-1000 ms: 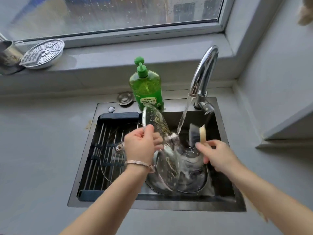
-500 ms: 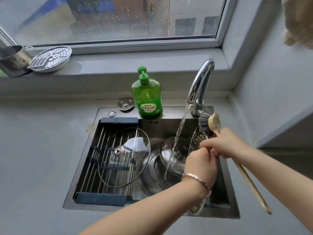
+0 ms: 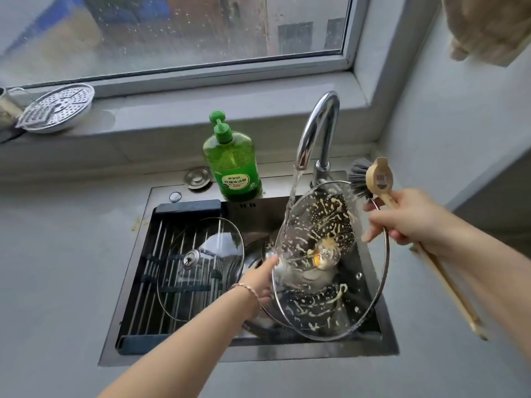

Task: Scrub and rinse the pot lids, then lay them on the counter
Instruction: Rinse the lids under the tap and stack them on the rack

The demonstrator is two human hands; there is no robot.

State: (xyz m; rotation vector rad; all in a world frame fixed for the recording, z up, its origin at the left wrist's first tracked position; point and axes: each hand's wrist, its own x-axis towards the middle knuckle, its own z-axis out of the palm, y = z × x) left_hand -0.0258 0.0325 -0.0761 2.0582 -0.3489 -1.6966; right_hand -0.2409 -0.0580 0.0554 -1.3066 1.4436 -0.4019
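Right hand (image 3: pixel 413 222) grips wooden brush (image 3: pixel 380 177); left hand (image 3: pixel 258 280), grip unclear, meets spattered glass lid (image 3: pixel 327 225).

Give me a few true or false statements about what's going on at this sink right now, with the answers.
1. Water from the tap runs onto the dirty lid held by the left hand. True.
2. The right hand holds a sponge. False: it grips a wooden-handled brush.
3. The other lid lies on the counter. False: it rests on the rack in the sink.
4. The soap bottle stands upright behind the sink. True.
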